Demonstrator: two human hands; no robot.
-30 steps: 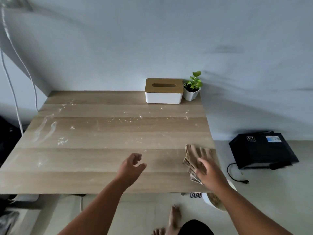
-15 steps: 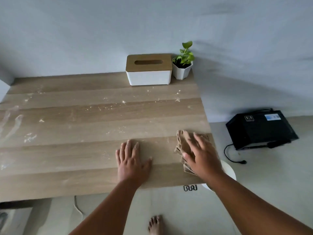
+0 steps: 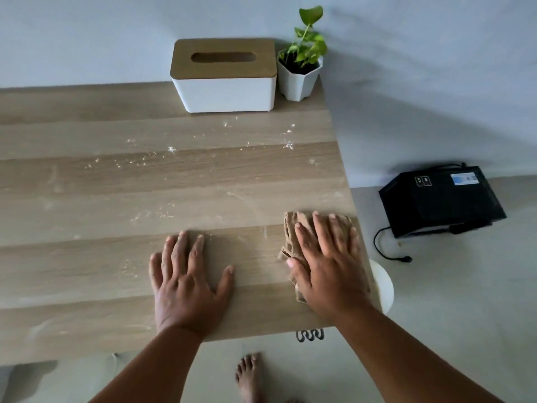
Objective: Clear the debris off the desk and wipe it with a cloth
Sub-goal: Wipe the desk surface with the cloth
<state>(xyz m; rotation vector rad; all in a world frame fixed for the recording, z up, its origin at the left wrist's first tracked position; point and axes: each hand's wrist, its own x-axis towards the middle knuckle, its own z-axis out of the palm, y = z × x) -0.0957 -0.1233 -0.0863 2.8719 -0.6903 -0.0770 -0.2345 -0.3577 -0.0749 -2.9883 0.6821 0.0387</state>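
1. Since the earlier frame, the left hand point(image 3: 189, 282) had flattened onto the desk point(image 3: 87, 205), probably bracing.
2. The right hand point(image 3: 328, 260) pressed flat on the cloth point(image 3: 292, 228) near the right edge, ready to wipe.
3. Farther off, crumbs point(image 3: 171, 149) lay before the tissue box point(image 3: 223, 74).

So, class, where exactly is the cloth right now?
In the head view, the cloth lies on the desk by its right edge, under the flat right hand.
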